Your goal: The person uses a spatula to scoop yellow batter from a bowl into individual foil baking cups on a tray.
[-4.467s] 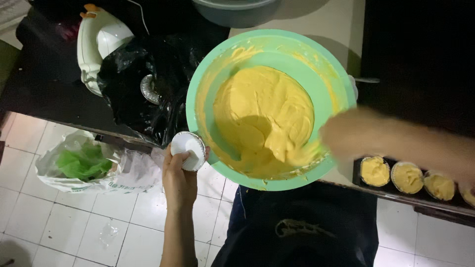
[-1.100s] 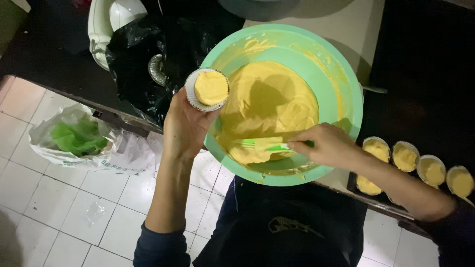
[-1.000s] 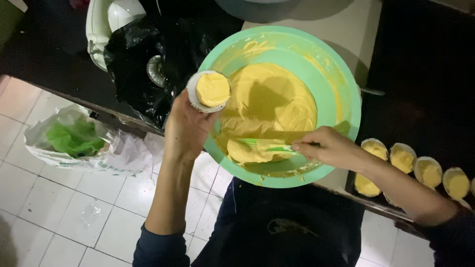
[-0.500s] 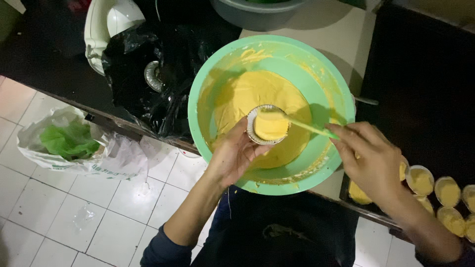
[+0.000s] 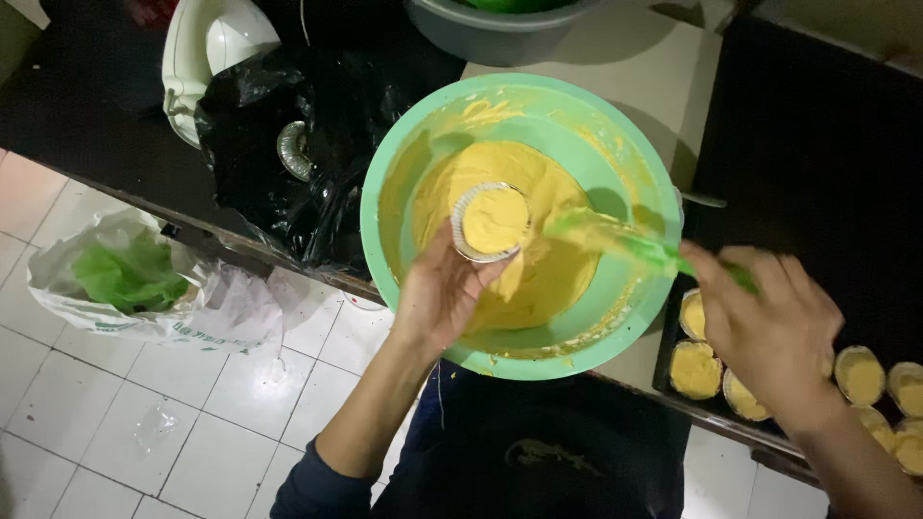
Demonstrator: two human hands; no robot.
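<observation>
My left hand (image 5: 440, 290) holds a small white paper cup (image 5: 490, 222) filled with yellow batter over the middle of a large green bowl (image 5: 385, 183). The bowl holds more yellow batter (image 5: 562, 274). My right hand (image 5: 774, 327) grips a green spatula (image 5: 625, 242) whose blurred blade reaches into the bowl just right of the cup. Several filled cups (image 5: 697, 369) sit on a dark tray (image 5: 665, 365) under my right hand.
A black plastic bag (image 5: 288, 106) and a white appliance (image 5: 207, 48) lie left of the bowl on the dark counter. A grey basin (image 5: 490, 24) stands behind it. On the tiled floor a white bag with green contents (image 5: 125, 279) lies at left.
My left hand carried the filled cup from the bowl's left rim to over its middle. My right hand lifted the spatula out of the batter and drew back to the right.
</observation>
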